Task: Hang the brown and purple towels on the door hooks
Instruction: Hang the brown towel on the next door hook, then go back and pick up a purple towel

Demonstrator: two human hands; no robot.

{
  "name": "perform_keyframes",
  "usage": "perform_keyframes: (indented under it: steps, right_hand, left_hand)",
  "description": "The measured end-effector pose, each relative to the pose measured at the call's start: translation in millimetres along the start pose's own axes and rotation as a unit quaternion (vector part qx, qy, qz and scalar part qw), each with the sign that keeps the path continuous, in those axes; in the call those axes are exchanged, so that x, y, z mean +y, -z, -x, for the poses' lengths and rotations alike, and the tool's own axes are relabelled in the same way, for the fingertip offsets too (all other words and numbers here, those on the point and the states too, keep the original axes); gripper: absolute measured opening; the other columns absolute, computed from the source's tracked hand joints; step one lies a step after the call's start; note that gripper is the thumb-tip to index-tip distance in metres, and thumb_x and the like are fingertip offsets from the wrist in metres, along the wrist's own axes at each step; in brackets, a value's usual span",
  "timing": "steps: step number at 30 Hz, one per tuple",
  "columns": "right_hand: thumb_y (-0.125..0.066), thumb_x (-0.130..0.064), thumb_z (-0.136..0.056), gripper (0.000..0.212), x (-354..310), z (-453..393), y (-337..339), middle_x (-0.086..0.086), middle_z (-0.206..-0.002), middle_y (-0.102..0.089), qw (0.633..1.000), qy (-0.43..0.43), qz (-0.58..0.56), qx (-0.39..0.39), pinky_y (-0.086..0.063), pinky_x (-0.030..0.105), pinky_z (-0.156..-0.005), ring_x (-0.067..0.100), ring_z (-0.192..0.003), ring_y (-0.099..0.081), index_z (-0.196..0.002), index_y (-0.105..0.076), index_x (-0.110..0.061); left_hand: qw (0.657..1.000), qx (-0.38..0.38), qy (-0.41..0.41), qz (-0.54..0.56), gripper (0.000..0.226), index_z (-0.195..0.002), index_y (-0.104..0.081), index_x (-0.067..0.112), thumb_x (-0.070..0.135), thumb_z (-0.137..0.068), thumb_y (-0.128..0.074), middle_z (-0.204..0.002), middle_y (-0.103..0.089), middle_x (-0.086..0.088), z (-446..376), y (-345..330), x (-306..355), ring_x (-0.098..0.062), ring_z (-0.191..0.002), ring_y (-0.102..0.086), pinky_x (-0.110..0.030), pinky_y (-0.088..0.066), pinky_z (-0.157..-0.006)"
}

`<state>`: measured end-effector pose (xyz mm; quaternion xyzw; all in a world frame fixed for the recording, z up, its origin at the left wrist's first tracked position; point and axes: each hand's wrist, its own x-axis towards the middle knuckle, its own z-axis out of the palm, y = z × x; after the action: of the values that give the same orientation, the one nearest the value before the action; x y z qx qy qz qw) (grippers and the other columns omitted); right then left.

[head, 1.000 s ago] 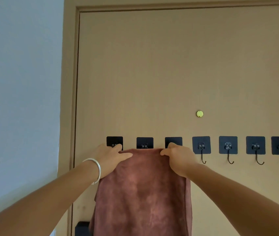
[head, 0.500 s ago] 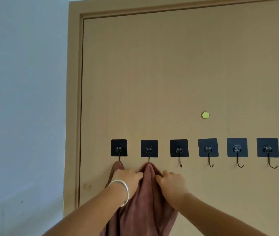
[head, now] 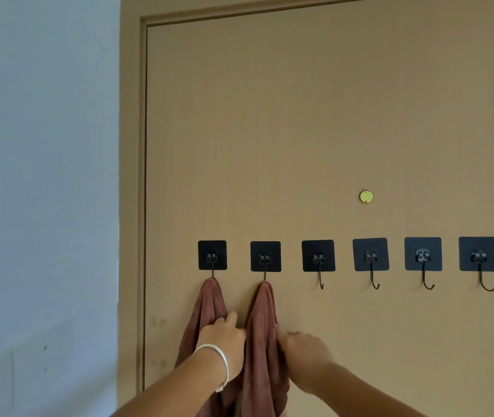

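Head view: empty hooks (head: 372, 263) beside towel (head: 262, 341)

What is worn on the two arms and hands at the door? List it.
Both forearms are bare, with no sleeves in view. The left wrist carries a plain silver bangle, smooth and rounded. The left hand and right hand wear no gloves, and no rings show.

soft, even daylight filled the head view, with no glare and only faint shadows under the hooks (head: 318, 256). the door (head: 299, 130) looked warm and flat. the right hand (head: 306, 352) was motion-blurred; wide-angle bending showed along the door frame (head: 141, 176).
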<state>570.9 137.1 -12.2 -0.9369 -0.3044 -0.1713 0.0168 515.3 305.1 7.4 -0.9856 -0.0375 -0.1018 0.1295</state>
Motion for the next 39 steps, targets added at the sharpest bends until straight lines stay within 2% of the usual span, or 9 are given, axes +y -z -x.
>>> perform_keyframes:
  steps: [3,6,9,11,14,17,23,31,39]
  right_hand:
    - [-0.04,-0.009,-0.089,0.041,5,5,16,0.007,-0.114,-0.06,1.0,0.015,0.016,0.01,-0.04,0.035,-0.073,0.032,-0.099,-0.06,-0.128,-0.042,-0.023]
    - [-0.04,-0.02,-0.093,0.03,22,12,41,0.0,-0.113,-0.059,0.996,0.0,0.009,0.094,-0.044,0.032,-0.076,0.024,-0.095,-0.06,-0.122,-0.05,-0.025]
    - [-0.042,-0.026,-0.095,0.033,40,19,66,-0.007,-0.122,-0.056,0.985,-0.023,-0.003,0.171,-0.046,0.03,-0.087,0.016,-0.103,-0.056,-0.127,-0.049,-0.031]
    - [-0.045,-0.033,-0.095,0.04,55,26,78,-0.011,-0.131,-0.051,0.98,-0.034,-0.004,0.198,-0.042,0.03,-0.096,0.013,-0.114,-0.051,-0.135,-0.043,-0.036]
    - [-0.046,-0.045,-0.094,0.053,95,47,91,-0.013,-0.147,-0.036,0.974,-0.094,0.02,0.203,-0.027,0.035,-0.112,0.013,-0.135,-0.033,-0.144,-0.027,-0.04]
    - [-0.042,-0.053,-0.094,0.062,139,79,100,-0.009,-0.156,-0.022,0.968,-0.169,0.053,0.18,-0.016,0.041,-0.118,0.016,-0.144,-0.017,-0.148,-0.015,-0.041]
    - [-0.041,-0.056,-0.093,0.064,205,159,114,-0.007,-0.157,-0.02,0.94,-0.284,0.092,0.165,-0.014,0.044,-0.119,0.017,-0.145,-0.015,-0.149,-0.015,-0.039]
    - [-0.039,-0.055,-0.093,0.059,259,299,136,-0.008,-0.154,-0.024,0.87,-0.434,0.178,0.152,-0.015,0.041,-0.119,0.015,-0.143,-0.019,-0.147,-0.02,-0.038]
    - [-0.043,-0.054,-0.091,0.061,237,406,167,-0.008,-0.153,-0.028,0.747,-0.594,0.274,0.119,-0.016,0.041,-0.117,0.016,-0.141,-0.023,-0.147,-0.024,-0.038]
  left_hand:
    - [1.0,0.002,0.009,-0.011,0.03,-0.115,-0.056,0.017,0.014,-0.086,-0.048,-0.126,-0.042,-0.007,-1,11,-2,-0.029,-0.108,-0.05,-0.041,-0.043,-0.084]
    - [0.992,0.12,0.041,0.024,0.033,-0.117,-0.055,0.019,0.015,-0.088,-0.042,-0.124,-0.047,-0.003,-8,33,0,-0.025,-0.11,-0.048,-0.038,-0.043,-0.086]
    - [0.957,0.28,0.002,0.08,0.048,-0.144,-0.031,0.025,0.031,-0.097,-0.036,-0.147,-0.03,0.002,-20,50,13,-0.02,-0.133,-0.033,-0.035,-0.035,-0.105]
    - [0.942,0.322,-0.034,0.085,0.059,-0.151,-0.012,0.025,0.042,-0.098,-0.031,-0.157,-0.01,0.001,-24,56,28,-0.019,-0.144,-0.013,-0.036,-0.021,-0.114]
    - [0.931,0.342,-0.082,0.097,0.068,-0.151,0.008,0.026,0.051,-0.097,-0.025,-0.159,0.014,0.002,-33,66,61,-0.016,-0.146,0.015,-0.036,0.002,-0.117]
    - [0.921,0.35,-0.121,0.124,0.071,-0.15,0.014,0.028,0.055,-0.096,-0.023,-0.159,0.017,0.003,-45,79,104,-0.013,-0.144,0.022,-0.036,0.011,-0.115]
    - [0.888,0.368,-0.231,0.152,0.072,-0.152,0.009,0.024,0.054,-0.096,-0.025,-0.16,0.01,-0.001,-65,107,219,-0.016,-0.145,0.017,-0.039,0.01,-0.117]
    - [0.791,0.382,-0.402,0.257,0.073,-0.152,0.011,0.022,0.053,-0.096,-0.027,-0.16,0.007,0.0,-44,131,376,-0.015,-0.146,0.012,-0.042,-0.003,-0.12]
    - [0.687,0.348,-0.559,0.307,0.073,-0.152,0.007,0.019,0.049,-0.096,-0.03,-0.16,0.007,-0.003,-16,159,486,-0.017,-0.146,0.01,-0.041,-0.004,-0.119]
